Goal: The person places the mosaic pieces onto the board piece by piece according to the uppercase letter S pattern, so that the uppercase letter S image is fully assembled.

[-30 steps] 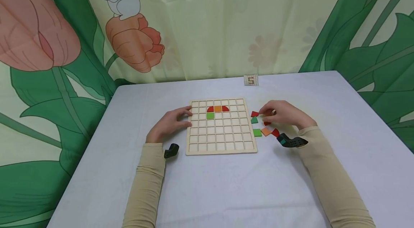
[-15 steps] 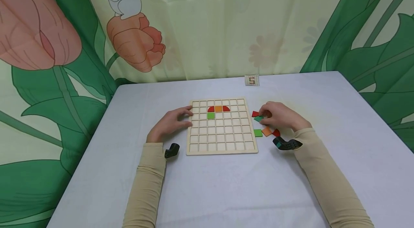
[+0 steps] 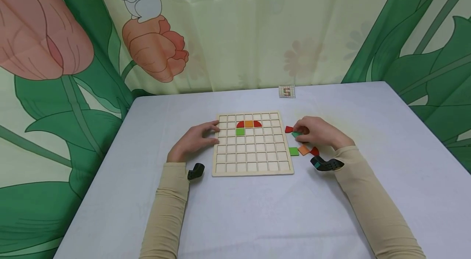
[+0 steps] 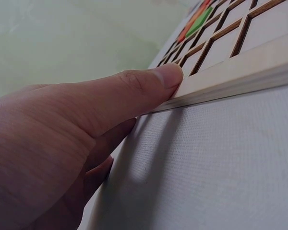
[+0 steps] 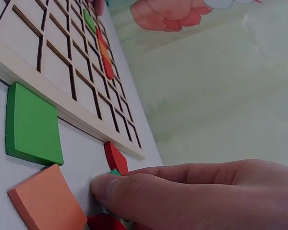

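Note:
A wooden grid board (image 3: 254, 175) lies on the table. Its cells hold two red rounded pieces, an orange square (image 3: 249, 123) between them and a light green square (image 3: 240, 131). At the board's left edge is my left hand (image 3: 194, 141), thumb resting on the rim in the left wrist view, other fingers extended along the side. Right of the board, my right hand (image 3: 319, 131) pinches a dark green piece (image 3: 295, 134) between thumb and fingers, which mostly hide it. A red piece (image 3: 288, 129) lies just beside these fingertips.
Nearer me on the right lie a green square (image 5: 34, 125), an orange square (image 5: 48, 199) and a red piece (image 3: 314, 151). A small printed card (image 3: 286, 91) sits at the table's back edge, before a patterned curtain (image 3: 239, 26).
My right hand has moved slightly left and taken hold of the dark green piece, shifting it a little to the right. The left hand stays at the board's edge.

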A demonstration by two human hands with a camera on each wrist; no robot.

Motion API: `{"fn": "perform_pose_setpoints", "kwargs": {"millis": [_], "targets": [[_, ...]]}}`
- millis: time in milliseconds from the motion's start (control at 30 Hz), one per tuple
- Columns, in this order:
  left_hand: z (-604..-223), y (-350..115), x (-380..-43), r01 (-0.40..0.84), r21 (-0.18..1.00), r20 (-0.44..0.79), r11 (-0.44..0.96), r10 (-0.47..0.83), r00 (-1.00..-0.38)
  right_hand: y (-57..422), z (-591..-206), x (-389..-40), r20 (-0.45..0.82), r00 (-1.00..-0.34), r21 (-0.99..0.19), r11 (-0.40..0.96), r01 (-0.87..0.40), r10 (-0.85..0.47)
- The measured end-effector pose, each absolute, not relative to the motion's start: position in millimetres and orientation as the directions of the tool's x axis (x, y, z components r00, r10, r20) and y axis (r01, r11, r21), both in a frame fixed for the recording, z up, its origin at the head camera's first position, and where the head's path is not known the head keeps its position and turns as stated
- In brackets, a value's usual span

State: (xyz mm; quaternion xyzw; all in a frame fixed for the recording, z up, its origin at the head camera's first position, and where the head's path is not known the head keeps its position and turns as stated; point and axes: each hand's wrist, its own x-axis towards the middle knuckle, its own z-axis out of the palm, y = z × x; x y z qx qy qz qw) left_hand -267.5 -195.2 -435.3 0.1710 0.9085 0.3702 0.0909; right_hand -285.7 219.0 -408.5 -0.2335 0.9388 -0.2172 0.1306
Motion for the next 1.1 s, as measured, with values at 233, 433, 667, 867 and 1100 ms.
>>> {"fn": "perform_pose_setpoints", "kwargs": {"millis": [233,433,667,867,1100], "targets": [[-434.4,-195.0,-266.4,0.242,0.708,-0.038,0.663,0.379,-0.925,219.2,-407.0,-284.6,-0.127,-0.857,-0.487,0.784,-0.385,-0.499],[-432.2,-194.0,-266.3,0.243,0.7,-0.041,0.672,0.378,-0.925,216.9,-407.5,-282.2,-0.07,-0.846,-0.557,0.724,-0.407,-0.529],[-432.9,-195.1,-266.7,0.25,0.697,-0.038,0.672,0.383,-0.923,206.2,-407.6,-281.1,-0.019,-0.827,-0.583,0.678,-0.448,-0.562],[-431.9,-194.3,-266.3,0.244,0.698,-0.044,0.674,0.381,-0.924,194.3,-407.2,-277.9,0.025,-0.808,-0.568,0.656,-0.497,-0.589],[-431.7,-194.2,-265.7,0.239,0.702,-0.046,0.671,0.378,-0.925,188.5,-407.8,-274.3,0.049,-0.809,-0.547,0.662,-0.513,-0.586]]}}
